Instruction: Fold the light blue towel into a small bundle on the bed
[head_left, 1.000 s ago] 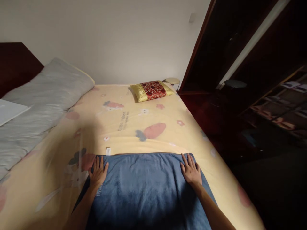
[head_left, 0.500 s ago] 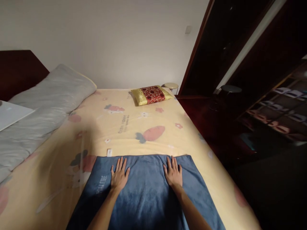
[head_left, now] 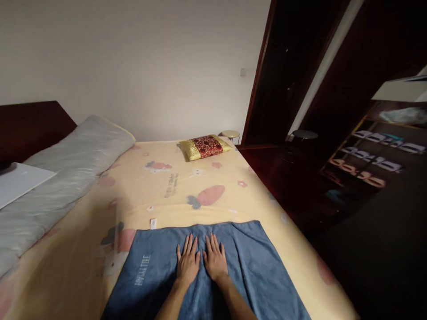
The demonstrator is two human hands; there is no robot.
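Note:
A blue towel lies spread on the bed, with pale lettering near its left edge and a small white tag at the far edge. My left hand rests palm down on it, fingers stretched out. Close beside it, my right hand also lies flat on the cloth, thumbs almost meeting. Small creases run through the towel between and to the right of my hands. Its near part goes out of view at the bottom.
The bed has a yellow sheet with carrot prints. A grey pillow and a white flat board are at left; a red and gold pillow sits at the far edge. Stools and a shoe rack stand beyond.
My hands have slid inward across the towel from wide apart to close together, and creases have formed in it. The view has tilted up slightly.

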